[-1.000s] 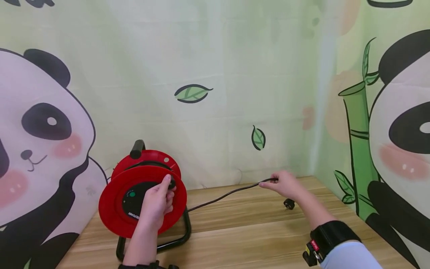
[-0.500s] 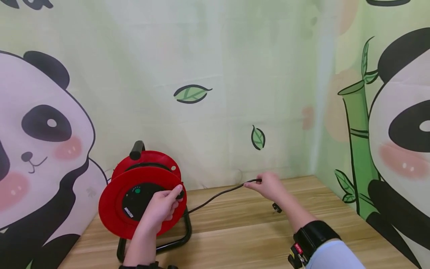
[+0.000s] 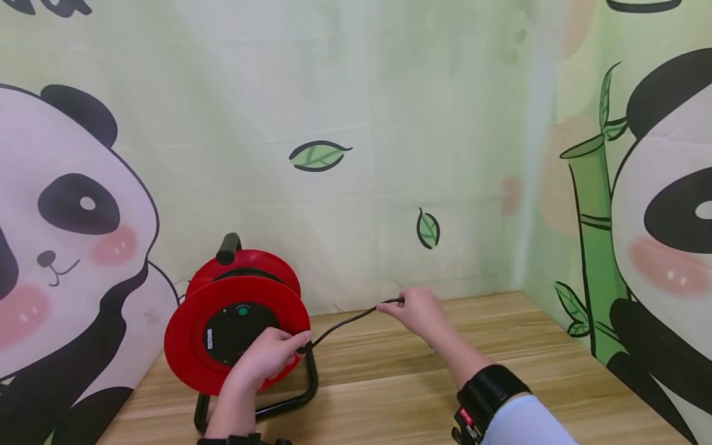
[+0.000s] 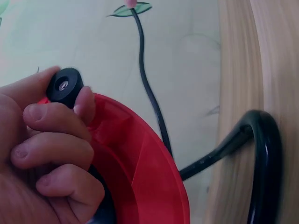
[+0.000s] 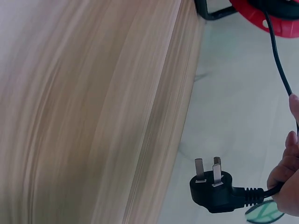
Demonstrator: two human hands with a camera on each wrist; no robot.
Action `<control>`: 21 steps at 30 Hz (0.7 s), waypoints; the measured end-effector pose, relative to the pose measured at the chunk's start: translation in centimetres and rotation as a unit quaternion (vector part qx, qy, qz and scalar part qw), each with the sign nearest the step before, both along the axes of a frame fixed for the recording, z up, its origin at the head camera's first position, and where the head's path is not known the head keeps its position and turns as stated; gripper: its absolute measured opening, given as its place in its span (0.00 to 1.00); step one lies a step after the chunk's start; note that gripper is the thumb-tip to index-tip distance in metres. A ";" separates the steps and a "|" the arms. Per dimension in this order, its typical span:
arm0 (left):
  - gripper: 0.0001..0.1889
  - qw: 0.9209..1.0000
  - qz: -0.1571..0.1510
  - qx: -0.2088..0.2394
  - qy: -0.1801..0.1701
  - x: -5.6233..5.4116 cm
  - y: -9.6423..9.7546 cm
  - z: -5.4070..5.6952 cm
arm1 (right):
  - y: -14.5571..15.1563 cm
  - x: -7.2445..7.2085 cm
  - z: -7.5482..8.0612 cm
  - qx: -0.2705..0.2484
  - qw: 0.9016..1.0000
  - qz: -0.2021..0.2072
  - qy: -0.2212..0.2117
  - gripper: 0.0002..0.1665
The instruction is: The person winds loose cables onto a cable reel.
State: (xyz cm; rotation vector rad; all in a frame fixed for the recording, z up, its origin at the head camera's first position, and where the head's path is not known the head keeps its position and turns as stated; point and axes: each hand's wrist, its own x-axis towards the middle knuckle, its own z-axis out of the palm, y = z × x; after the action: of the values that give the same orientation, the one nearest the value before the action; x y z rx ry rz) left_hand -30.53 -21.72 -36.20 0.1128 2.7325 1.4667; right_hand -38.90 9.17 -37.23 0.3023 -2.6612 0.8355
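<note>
A red cable reel (image 3: 186,346) with a black centre stands on its black tube frame at the left of the table. My left hand (image 3: 267,358) pinches the black crank knob (image 4: 65,86) at the reel's right rim, between thumb and index finger. To the right, my right hand (image 3: 419,315) holds the black cable (image 3: 347,320), which runs in a slight curve to the reel. Below that hand, in the right wrist view, hangs a black plug (image 5: 212,189) with metal prongs, on the cable's end.
The wooden table (image 3: 378,395) ends at the back against a pale green cloth (image 3: 378,185) printed with pandas, leaves and bamboo. A black carry handle (image 3: 228,248) sticks up above the reel. The frame's foot (image 3: 289,402) reaches out to the right of the reel.
My left hand has carried the knob down and to the right, turning the reel's front disc clockwise. My right hand has moved left toward the reel with the cable, shortening the stretch between.
</note>
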 end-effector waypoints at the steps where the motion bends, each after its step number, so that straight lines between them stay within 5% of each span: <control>1: 0.26 1.000 -0.005 -0.008 -0.006 0.0 -0.1 -0.1 | -0.3 0.1 0.1 0.000 1.000 0.002 0.001 0.34; 10: 0.26 0.997 -0.046 -0.059 -0.034 0.2 -1.5 -0.9 | -2.6 0.6 0.2 0.026 1.000 0.015 0.006 0.34; 21: 0.22 0.994 -0.054 -0.076 -0.065 0.2 -2.3 -1.1 | -3.6 1.0 -0.2 0.040 0.998 0.039 -0.002 0.34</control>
State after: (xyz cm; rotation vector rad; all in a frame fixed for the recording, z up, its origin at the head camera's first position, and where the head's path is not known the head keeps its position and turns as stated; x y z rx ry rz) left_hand -30.34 -24.02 -37.32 0.1521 2.6746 1.1911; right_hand -37.95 5.55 -37.48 0.4262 -2.7070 0.7544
